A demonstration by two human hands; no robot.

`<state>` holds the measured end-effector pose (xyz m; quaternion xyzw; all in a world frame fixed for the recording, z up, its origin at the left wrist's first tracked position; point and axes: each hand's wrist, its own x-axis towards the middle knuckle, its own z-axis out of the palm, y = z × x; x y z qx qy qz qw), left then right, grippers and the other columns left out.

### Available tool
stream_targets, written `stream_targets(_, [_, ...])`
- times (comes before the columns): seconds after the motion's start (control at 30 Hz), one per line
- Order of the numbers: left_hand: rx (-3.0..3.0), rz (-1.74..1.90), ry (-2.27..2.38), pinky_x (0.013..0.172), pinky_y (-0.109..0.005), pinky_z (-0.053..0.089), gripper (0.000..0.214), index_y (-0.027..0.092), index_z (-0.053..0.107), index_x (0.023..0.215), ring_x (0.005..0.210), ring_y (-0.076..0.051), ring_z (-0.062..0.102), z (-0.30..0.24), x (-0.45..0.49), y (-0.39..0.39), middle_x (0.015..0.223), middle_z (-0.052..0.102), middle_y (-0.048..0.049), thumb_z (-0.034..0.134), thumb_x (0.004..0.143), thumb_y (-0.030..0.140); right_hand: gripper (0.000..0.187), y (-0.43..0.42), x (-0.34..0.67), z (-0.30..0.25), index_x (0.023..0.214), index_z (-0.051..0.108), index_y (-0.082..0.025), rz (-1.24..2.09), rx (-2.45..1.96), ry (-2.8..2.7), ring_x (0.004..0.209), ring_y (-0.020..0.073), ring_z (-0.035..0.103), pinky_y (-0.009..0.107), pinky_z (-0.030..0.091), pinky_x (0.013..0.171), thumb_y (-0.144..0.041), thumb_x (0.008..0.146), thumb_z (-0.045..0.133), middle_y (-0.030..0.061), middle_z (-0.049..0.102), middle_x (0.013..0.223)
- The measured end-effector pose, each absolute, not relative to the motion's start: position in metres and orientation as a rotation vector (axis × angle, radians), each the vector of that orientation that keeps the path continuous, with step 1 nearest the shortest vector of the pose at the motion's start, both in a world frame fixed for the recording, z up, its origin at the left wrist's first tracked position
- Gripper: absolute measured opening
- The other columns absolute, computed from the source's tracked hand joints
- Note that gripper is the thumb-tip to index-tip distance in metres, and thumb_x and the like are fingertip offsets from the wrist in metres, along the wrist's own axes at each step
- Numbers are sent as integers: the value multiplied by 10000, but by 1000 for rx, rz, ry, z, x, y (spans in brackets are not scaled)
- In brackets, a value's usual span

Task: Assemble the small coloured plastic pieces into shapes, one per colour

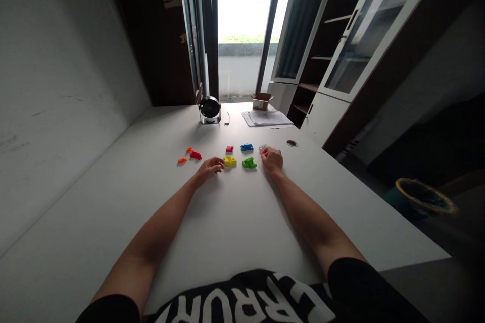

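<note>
My left hand (209, 169) rests low over the table with its fingers loosely stretched, close to a small yellow plastic piece (229, 161). It holds nothing that I can see. The fingers of my right hand (273, 159) are curled down around a small orange-red piece (263, 152), mostly hidden by them. A whitish, clear-looking piece (262, 147) shows just behind those fingertips. Between my hands lie a green piece (249, 163), a blue piece (247, 147) and a small red piece (229, 149). All look like toy parts, too small to name exactly.
Left of my left hand lie a red piece (195, 155) and two orange pieces (182, 160). Farther back stand a round black device on a stand (209, 110), papers (267, 118) and an opened cardboard box (262, 102). A round hole (291, 144) pierces the white tabletop (227, 222).
</note>
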<state>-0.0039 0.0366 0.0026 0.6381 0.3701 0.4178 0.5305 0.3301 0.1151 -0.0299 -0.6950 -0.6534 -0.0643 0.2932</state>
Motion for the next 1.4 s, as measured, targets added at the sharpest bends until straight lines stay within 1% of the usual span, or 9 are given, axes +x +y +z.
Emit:
stream_targets(0.3, [1536, 986, 884, 806, -317, 497, 313, 155, 678, 1117, 868, -174, 640, 1, -4, 38, 1010, 710, -92, 631, 834, 282, 139, 118, 331, -34, 1000, 655, -194, -147, -1813, -1725, 951, 256, 523, 321, 399, 843, -231, 899, 567, 112, 648, 995])
stream_targets(0.57, [1547, 1009, 922, 799, -318, 512, 300, 150, 683, 1102, 860, -171, 648, 0, -2, 37, 998, 716, -96, 609, 843, 281, 202, 114, 329, -29, 1007, 689, -179, -164, -1804, -1675, 991, 269, 499, 343, 398, 887, -297, 920, 550, 135, 615, 1041])
stream_targets(0.7, [1599, 1120, 1051, 784, -321, 518, 240, 149, 701, 1001, 835, -177, 654, -3, -3, 41, 934, 722, -85, 555, 832, 237, 211, 114, 328, -28, 1017, 693, -173, -121, -1830, -1697, 978, 264, 510, 342, 397, 874, -287, 922, 544, 141, 624, 1049])
stream_targets(0.8, [1681, 1273, 1360, 780, -333, 511, 216, 176, 705, 917, 823, -194, 651, -4, -10, 47, 878, 720, -60, 517, 812, 192, 185, 115, 328, -29, 1003, 684, -173, -99, -1853, -1727, 968, 260, 522, 335, 398, 863, -269, 903, 561, 135, 640, 1029])
stream_targets(0.93, [1829, 1437, 1828, 926, -384, 477, 203, 213, 700, 896, 987, -244, 622, 0, -28, 51, 961, 722, -64, 505, 851, 178, 146, 116, 327, -30, 958, 667, -179, -89, -1861, -1738, 968, 258, 536, 328, 401, 856, -267, 885, 575, 125, 648, 1014])
stream_targets(1.0, [1892, 1411, 2019, 1011, -412, 431, 206, 222, 699, 894, 1105, -272, 580, 2, -37, 52, 1031, 710, -78, 501, 867, 172, 127, 117, 327, -30, 934, 659, -183, -82, -1852, -1736, 955, 253, 542, 324, 402, 850, -260, 877, 577, 119, 649, 999])
stream_targets(1.1, [1889, 1290, 2260, 1036, -461, 391, 202, 231, 707, 955, 1193, -312, 518, 2, -47, 54, 1207, 660, -97, 523, 877, 203, 107, 118, 327, -31, 906, 650, -187, -82, -1839, -1722, 932, 248, 545, 325, 402, 839, -255, 866, 578, 113, 651, 980])
stream_targets(1.27, [1918, 1100, 2386, 1120, -480, 299, 335, 237, 682, 1168, 1316, -322, 420, -12, -60, 61, 1356, 595, -102, 560, 857, 211, 164, 116, 326, -28, 915, 645, -181, -104, -1811, -1668, 918, 250, 540, 336, 396, 834, -310, 902, 544, 118, 646, 972])
stream_targets(1.4, [1963, 971, 2361, 1139, -493, 260, 357, 236, 679, 1198, 1341, -330, 400, -22, -64, 66, 1359, 610, -102, 569, 859, 229, 174, 114, 323, -24, 923, 641, -179, -115, -1779, -1648, 922, 254, 535, 345, 390, 843, -313, 906, 531, 120, 646, 980])
